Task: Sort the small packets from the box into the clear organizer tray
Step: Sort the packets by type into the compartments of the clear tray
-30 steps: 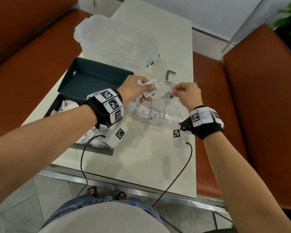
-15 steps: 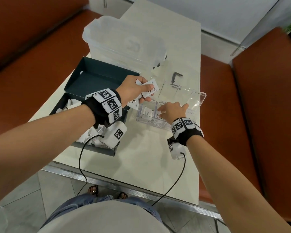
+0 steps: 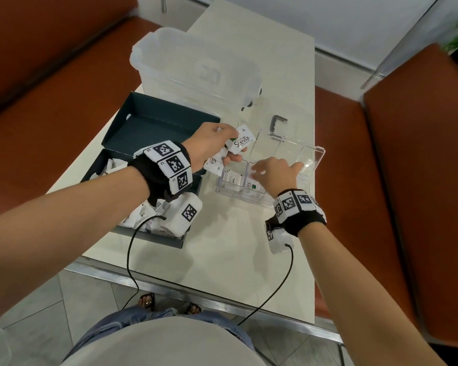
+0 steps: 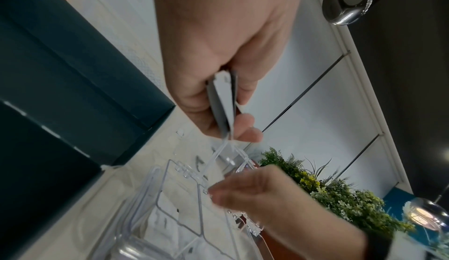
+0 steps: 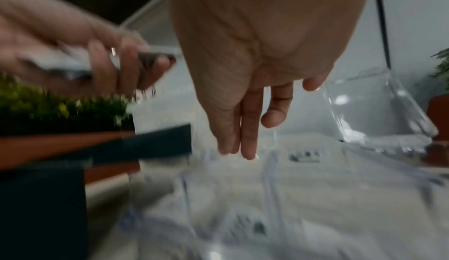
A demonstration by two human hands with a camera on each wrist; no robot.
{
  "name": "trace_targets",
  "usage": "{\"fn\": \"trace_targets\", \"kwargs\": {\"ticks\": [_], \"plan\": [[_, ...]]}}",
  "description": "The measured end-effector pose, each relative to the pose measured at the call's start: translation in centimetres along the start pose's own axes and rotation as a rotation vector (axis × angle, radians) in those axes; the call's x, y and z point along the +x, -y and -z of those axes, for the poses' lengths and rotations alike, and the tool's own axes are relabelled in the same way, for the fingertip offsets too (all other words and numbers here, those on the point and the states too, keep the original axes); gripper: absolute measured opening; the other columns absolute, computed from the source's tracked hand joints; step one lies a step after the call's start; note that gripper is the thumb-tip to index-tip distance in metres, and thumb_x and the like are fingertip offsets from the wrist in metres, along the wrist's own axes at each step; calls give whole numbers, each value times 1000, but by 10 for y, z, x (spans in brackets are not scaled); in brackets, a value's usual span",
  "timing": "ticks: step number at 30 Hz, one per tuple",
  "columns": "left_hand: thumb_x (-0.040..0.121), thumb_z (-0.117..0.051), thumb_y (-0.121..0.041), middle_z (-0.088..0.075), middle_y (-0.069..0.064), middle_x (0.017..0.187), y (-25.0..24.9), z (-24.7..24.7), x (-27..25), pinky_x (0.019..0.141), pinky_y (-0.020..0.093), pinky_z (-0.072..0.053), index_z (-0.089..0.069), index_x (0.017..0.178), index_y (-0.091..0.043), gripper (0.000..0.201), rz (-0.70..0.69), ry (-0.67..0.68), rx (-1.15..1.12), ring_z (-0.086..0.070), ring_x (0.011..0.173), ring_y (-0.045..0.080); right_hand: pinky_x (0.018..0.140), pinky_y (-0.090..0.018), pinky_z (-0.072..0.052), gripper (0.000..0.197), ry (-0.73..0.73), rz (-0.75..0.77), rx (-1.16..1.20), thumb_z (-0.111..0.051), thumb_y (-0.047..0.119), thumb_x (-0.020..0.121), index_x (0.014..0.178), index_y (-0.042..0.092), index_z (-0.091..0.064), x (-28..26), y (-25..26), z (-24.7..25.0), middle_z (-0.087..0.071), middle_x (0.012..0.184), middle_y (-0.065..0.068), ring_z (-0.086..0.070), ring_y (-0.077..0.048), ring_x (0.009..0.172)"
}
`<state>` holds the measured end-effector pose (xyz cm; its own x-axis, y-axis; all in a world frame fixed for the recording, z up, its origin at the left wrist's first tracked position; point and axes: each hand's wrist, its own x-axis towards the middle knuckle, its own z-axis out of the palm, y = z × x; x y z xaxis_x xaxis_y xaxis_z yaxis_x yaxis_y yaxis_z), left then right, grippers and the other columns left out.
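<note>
My left hand (image 3: 232, 147) pinches a few white Stevia packets (image 3: 242, 140) just left of and above the clear organizer tray (image 3: 222, 190); the left wrist view shows the packets (image 4: 224, 99) edge-on between thumb and fingers. My right hand (image 3: 261, 170) hovers low over the tray's middle compartments, and its fingers (image 5: 248, 139) are straight and hold nothing. Two packets (image 3: 249, 184) lie in the tray's near-left compartments. The tray's clear lid (image 3: 312, 159) stands open at the far side. The dark box (image 3: 154, 120) at left holds several more packets (image 3: 132, 219).
A large translucent lidded tub (image 3: 196, 67) stands behind the box. A small dark bent piece (image 3: 278, 122) lies on the table beyond the tray. Orange bench seats (image 3: 407, 154) flank the narrow white table (image 3: 222, 247). Cables hang from both wrist cameras over the near edge.
My right hand left the packets held by my left hand and dropped to the tray, where it now stays with fingers spread. My left hand has kept its packets almost still.
</note>
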<state>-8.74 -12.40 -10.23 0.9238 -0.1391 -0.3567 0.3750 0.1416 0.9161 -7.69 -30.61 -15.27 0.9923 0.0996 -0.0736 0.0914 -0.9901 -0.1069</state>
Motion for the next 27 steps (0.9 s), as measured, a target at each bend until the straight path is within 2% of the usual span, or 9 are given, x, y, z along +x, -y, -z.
{"fn": "trace_targets", "kwargs": {"ticks": [2,4,6,10,14,17,20,24,27], "plan": [[99,-54,-16,-70,19,91,1,1,0,41,20,-44,-59,118,6,30,-10,6,-17,-69,59,20,85,-35,-25,21,-156,-19,212,-52,33,95,101,28,-71,-6,4,14,-72,98,8,-60,-17,91],[99,-55,-17,-69,18,94,3,1,0,42,20,-44,-62,115,3,26,-18,15,-22,-70,61,20,86,-35,-42,23,-262,-34,585,-52,33,96,101,23,-71,-12,13,31,-72,89,7,-61,-11,81],[98,-56,-18,-68,16,95,5,0,0,43,21,-45,-65,108,-3,20,-33,40,-9,-70,64,20,78,-33,-53,24,-277,-36,858,-55,36,95,107,20,-68,-18,24,45,-71,84,4,-65,-9,71],[98,-58,-21,-68,10,89,6,-1,0,44,22,-47,-67,107,-3,22,-72,86,7,-71,65,20,72,-31,-57,20,-192,-45,1023,-67,19,87,106,19,-62,-21,36,54,-70,78,-8,-67,-15,65],[97,-59,-21,-71,6,74,4,5,0,43,21,-45,-68,98,-5,18,-56,72,3,-69,61,19,65,-28,-56,13,-227,-115,1125,-61,8,91,103,12,-65,-13,24,58,-65,68,-5,-63,-14,61],[99,-56,-20,-73,7,79,5,12,1,46,21,-46,-68,102,-4,20,-56,62,35,-67,60,18,69,-30,-57,12,-203,-184,1062,-58,5,92,98,9,-67,-6,7,55,-65,70,-6,-61,-13,60],[99,-56,-20,-74,8,81,6,17,1,46,21,-47,-69,100,-6,19,-44,51,34,-67,61,18,77,-34,-56,16,-144,-179,822,-57,5,91,101,2,-69,1,-9,44,-67,80,-11,-62,-18,68],[98,-56,-20,-74,8,82,8,17,-1,46,21,-48,-69,99,-7,18,-33,52,39,-68,63,19,83,-26,-47,18,-45,-114,446,-56,8,93,102,6,-71,5,-14,25,-69,99,-13,-62,-23,90],[99,-56,-20,-74,8,84,9,17,-2,47,22,-48,-68,101,-7,18,-32,51,48,-68,65,18,95,-40,-47,22,22,-119,295,-51,9,94,103,14,-70,7,-9,10,-67,106,-11,-61,-30,100]]}}
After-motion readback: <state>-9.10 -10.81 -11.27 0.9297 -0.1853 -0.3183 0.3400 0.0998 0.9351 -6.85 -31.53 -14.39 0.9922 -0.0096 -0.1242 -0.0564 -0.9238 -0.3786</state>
